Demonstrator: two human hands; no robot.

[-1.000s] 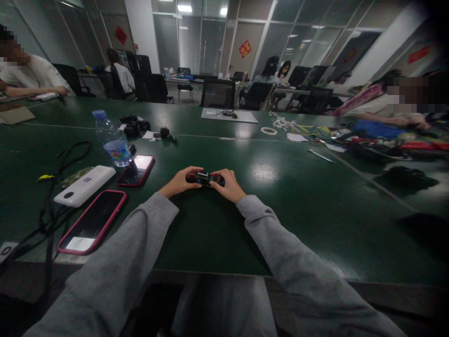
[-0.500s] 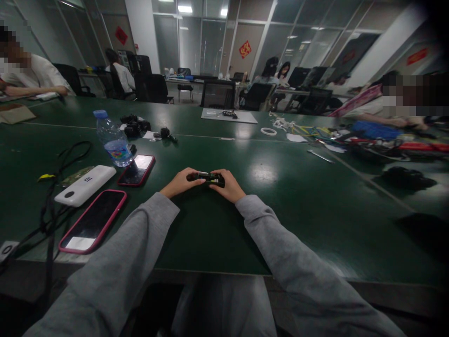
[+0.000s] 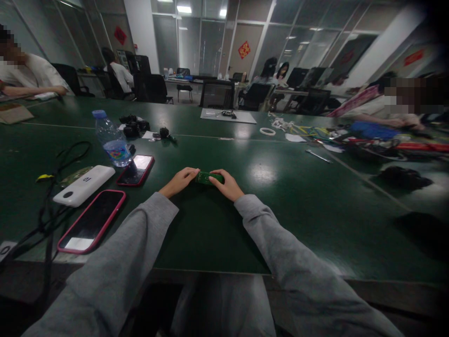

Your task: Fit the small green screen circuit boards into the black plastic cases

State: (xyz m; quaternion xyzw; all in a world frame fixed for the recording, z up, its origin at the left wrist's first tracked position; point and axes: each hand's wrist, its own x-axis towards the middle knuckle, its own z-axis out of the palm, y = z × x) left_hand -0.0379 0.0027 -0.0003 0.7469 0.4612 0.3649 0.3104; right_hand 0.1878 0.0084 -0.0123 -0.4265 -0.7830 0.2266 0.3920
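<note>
A small green circuit board (image 3: 204, 178) is held between my two hands, just over the green table (image 3: 217, 234). Its flat green face, with fine light markings, is turned towards me. My left hand (image 3: 180, 181) pinches the board's left end between thumb and fingers. At the other end my right hand (image 3: 227, 184) grips it, the thumb lying across the face. My fingers hide both ends and the far side.
To the left are a water bottle (image 3: 111, 140), two phones, one being the red-rimmed phone (image 3: 93, 220), a white power bank (image 3: 84, 186) and black cables. Tangled cords (image 3: 375, 131) and a tape roll (image 3: 267, 132) lie to the right. People sit around.
The circuit board has been turned over in my hands: its side with parts on it faced me before, now its flat green face does. Both hands stay in about the same place.
</note>
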